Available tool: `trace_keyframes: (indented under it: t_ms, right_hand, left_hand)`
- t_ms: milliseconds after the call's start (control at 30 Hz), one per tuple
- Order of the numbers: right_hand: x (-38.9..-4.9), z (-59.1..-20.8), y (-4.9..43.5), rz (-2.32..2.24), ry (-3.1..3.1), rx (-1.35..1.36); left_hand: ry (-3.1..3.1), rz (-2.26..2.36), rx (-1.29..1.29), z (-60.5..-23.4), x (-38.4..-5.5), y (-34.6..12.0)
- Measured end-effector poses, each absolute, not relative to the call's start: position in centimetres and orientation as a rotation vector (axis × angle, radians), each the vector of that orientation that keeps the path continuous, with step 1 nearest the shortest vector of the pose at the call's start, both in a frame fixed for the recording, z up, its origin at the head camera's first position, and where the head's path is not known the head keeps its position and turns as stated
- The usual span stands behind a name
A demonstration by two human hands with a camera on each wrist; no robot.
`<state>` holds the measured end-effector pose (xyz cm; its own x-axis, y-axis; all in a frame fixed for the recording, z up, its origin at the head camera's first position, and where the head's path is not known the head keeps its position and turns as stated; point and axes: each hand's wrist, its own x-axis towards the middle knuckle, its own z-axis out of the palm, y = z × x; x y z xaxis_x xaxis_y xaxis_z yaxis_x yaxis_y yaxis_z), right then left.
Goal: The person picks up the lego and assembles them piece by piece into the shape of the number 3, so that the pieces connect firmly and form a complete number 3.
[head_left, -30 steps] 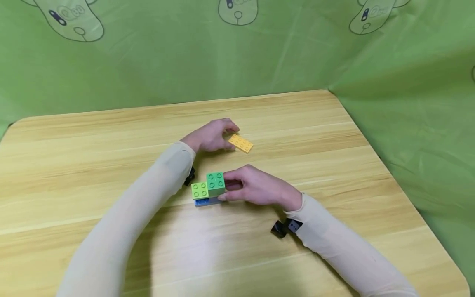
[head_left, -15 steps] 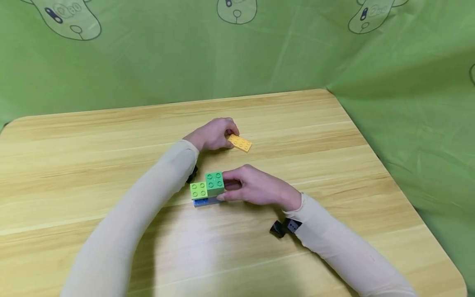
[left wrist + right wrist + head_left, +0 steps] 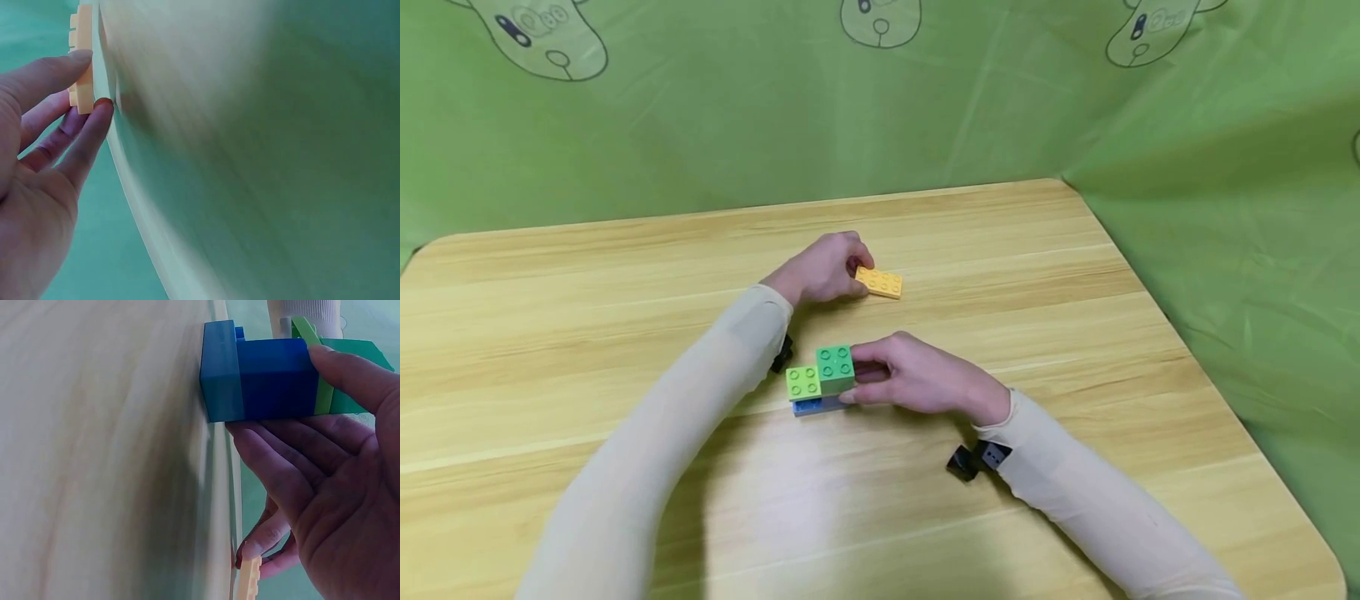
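Out towards the middle of the table, my left hand (image 3: 827, 271) pinches one end of a flat yellow toy brick (image 3: 880, 283) with two rows of studs. The left wrist view has the thumb on its studded face and fingers by its other side. Nearer, my right hand (image 3: 925, 375) grips a stack of toy bricks from the right, thumb on the near side. That stack has a lighter blue brick (image 3: 222, 375) at the bottom, a dark blue brick (image 3: 278, 378) above, then a thin lime plate (image 3: 802, 383) and a green brick (image 3: 836, 367) on top. The lime plate sticks out to the left.
The wooden table (image 3: 1037, 275) has rounded corners. A green cloth (image 3: 737, 125) with animal drawings hangs behind it and along the right side. Black devices sit at both wrists, one below the left sleeve (image 3: 722, 358) and one by the right sleeve (image 3: 1075, 492).
The left fingers have closed on the yellow brick, which has turned to lie more crosswise and shifted slightly left. The right hand and its stack stay in place.
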<state>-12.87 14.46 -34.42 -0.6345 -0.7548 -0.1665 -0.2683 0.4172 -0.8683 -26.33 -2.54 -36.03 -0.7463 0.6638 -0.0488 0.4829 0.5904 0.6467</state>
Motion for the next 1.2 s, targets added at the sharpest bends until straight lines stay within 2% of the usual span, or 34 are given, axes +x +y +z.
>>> trace_keyframes:
  t_ms: [767, 1200]
  right_hand:
    - [-13.0, -34.4, 14.4, -1.102, 2.157, -0.843]
    - [-13.0, -34.4, 14.3, -1.109, 2.148, -0.823]
  left_hand:
    - [2.525, 1.126, 0.572, -34.9, -24.9, -7.6]
    - [2.521, 1.214, 0.511, -35.3, -23.2, -9.0]
